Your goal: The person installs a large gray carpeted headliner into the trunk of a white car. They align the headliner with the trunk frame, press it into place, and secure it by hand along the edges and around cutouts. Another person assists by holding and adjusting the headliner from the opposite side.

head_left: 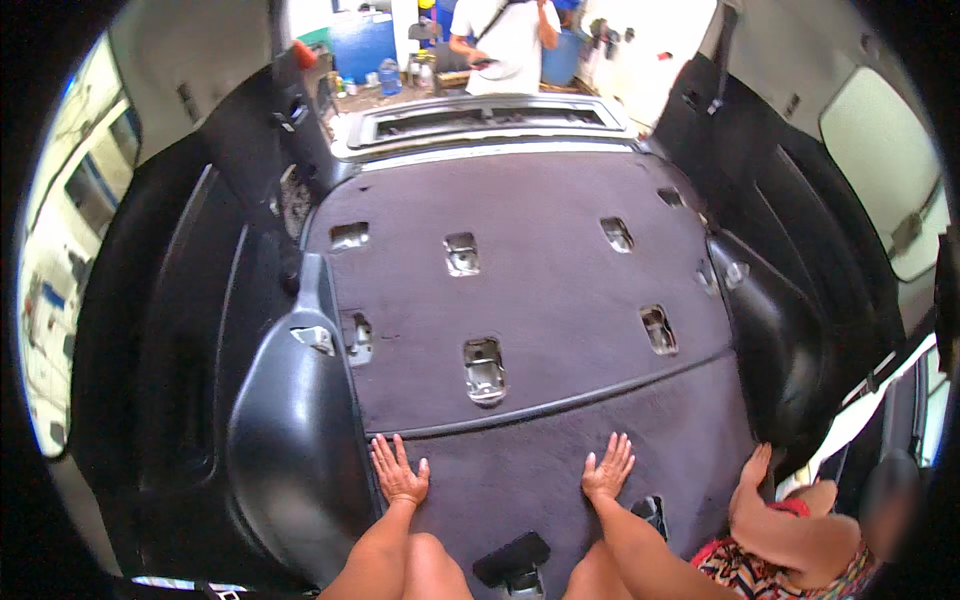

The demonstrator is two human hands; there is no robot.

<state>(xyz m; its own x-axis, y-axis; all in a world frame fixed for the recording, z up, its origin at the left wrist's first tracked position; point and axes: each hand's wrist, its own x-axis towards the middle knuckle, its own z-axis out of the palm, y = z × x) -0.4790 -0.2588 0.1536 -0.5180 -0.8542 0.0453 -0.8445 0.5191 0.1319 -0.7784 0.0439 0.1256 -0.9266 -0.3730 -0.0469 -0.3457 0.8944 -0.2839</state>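
A dark purplish-grey carpet (560,290) covers the floor of a vehicle interior. My left hand (402,476) lies flat on it, fingers spread, by the left edge and just nearer than a black ridge strip (530,409) that crosses the carpet. To the right, my right hand (609,470) also presses flat on the near section with its fingers apart. Neither hand holds anything. Metal brackets show through several cutouts, among them one at the middle (485,370) and one farther right (658,330). Between my knees, a dark flat piece (513,560) sits over another cutout.
Black plastic wheel-arch covers rise on the left (300,430) and right (775,320). At the lower right a co-worker (800,540) leans in, one hand (756,464) on the carpet's edge. Beyond the far sill (490,120) stands another person (510,45) in white, near a blue bin (362,48).
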